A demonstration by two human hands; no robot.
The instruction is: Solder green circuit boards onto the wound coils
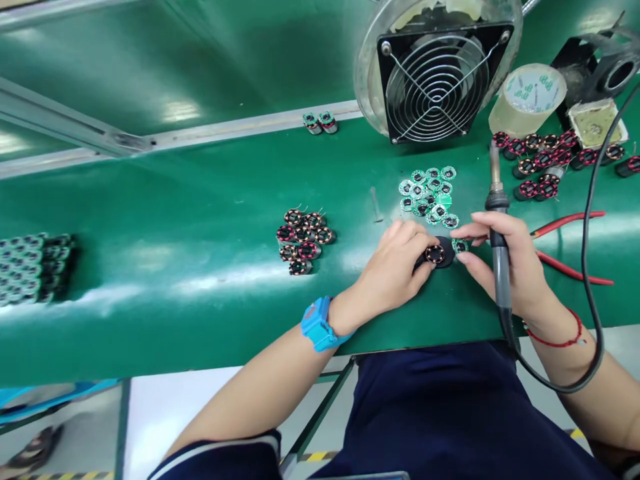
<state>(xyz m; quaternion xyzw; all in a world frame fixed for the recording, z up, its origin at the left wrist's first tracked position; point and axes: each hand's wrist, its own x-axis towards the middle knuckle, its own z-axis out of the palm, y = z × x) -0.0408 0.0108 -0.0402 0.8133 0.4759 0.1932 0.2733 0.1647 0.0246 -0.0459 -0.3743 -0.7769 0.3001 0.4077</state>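
My left hand (pixel 397 263) rests on the green bench, fingers curled round a small copper-wound coil (pixel 435 254) that sits in a black holder (pixel 444 253). My right hand (pixel 505 263) grips a soldering iron (pixel 500 247), tip pointing away, while its fingertips pinch a small round green circuit board (pixel 460 245) right beside the coil. A blue wrist strap (pixel 319 325) is on my left wrist, a red cord on my right.
A pile of round green boards (pixel 430 193) lies just beyond my hands. Wound coils cluster at centre (pixel 303 240) and at far right (pixel 545 163). Red-handled pliers (pixel 567 243), a tape roll (pixel 527 100), a fan (pixel 437 77) and stacked boards at left (pixel 30 267) surround the spot.
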